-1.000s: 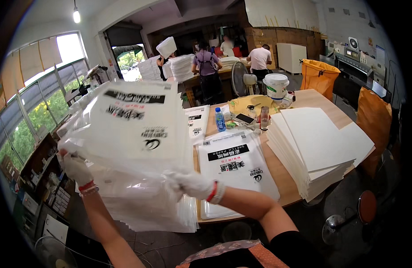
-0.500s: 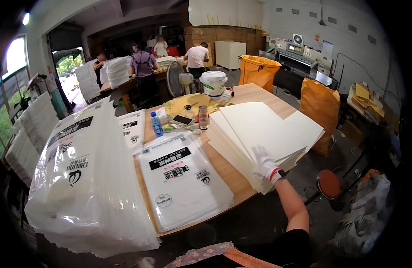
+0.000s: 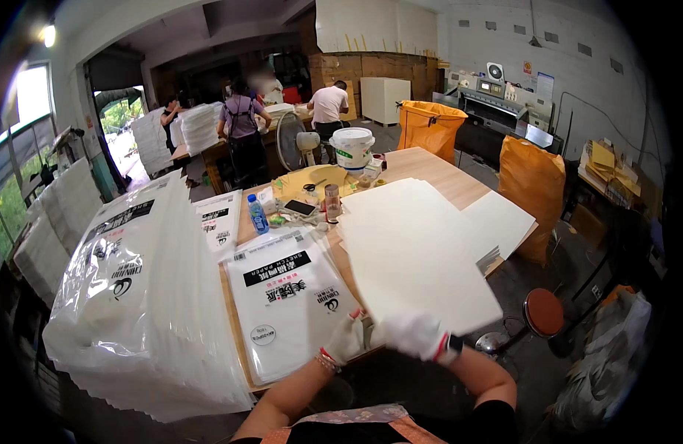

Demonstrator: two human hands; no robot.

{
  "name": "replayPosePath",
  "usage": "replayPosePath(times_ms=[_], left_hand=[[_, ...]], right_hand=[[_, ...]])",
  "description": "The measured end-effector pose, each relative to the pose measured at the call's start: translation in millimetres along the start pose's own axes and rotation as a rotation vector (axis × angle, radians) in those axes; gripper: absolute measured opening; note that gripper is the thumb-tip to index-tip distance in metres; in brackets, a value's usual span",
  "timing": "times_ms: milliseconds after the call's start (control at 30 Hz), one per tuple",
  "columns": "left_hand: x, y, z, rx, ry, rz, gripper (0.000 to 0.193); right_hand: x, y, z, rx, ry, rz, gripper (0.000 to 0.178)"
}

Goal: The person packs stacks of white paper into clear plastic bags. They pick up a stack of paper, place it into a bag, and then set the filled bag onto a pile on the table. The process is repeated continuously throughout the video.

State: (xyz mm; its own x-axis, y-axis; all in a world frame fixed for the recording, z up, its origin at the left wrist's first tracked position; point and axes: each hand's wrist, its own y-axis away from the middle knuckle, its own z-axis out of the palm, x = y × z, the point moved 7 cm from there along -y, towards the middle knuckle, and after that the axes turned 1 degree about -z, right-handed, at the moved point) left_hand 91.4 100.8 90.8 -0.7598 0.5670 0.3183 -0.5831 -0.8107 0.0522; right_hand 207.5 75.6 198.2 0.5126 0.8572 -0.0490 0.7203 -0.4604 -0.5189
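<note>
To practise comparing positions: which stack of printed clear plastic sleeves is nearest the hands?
The flat middle stack, beside the white-gloved left hand; the big left pile and the small stack behind lie farther away.

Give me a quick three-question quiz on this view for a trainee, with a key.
1. Which is closest to the left hand?
A) round stool
B) stack of printed bags
C) orange sacks

2. True or false: in the picture, the blue bottle stands to the left of the white bucket.

3. Fill in, near or far: the right hand is at the ____ edge of the white sheets, as the wearer sees them.

Key: 1 B; 2 true; 3 near.
</note>
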Motion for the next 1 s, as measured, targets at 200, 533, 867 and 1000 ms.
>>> replayPosePath(times_ms=[200,533,867,1000], left_hand=[[52.6,75.7,16.6,0.382,-0.917,-0.099,0.031],[-70.6,50.8,-34.6,0.084,-2.408,0.312,0.085],[128.3,63.3,-231.6,0.721,-1.927,0.231,0.023],[207.5,18.3,-239.7,0.59,-1.716,0.28,0.02]], right_hand=[[126.8,164.2,17.4,-0.061,-0.583,0.836,0.029],[6.6,122.4,147.3,0.622,-0.88,1.03,0.035],[-28.8,100.4,20.3,0.119,-0.487,0.859,0.029],[-61.8,87.0,33.4,-0.272,-0.154,0.702,0.028]])
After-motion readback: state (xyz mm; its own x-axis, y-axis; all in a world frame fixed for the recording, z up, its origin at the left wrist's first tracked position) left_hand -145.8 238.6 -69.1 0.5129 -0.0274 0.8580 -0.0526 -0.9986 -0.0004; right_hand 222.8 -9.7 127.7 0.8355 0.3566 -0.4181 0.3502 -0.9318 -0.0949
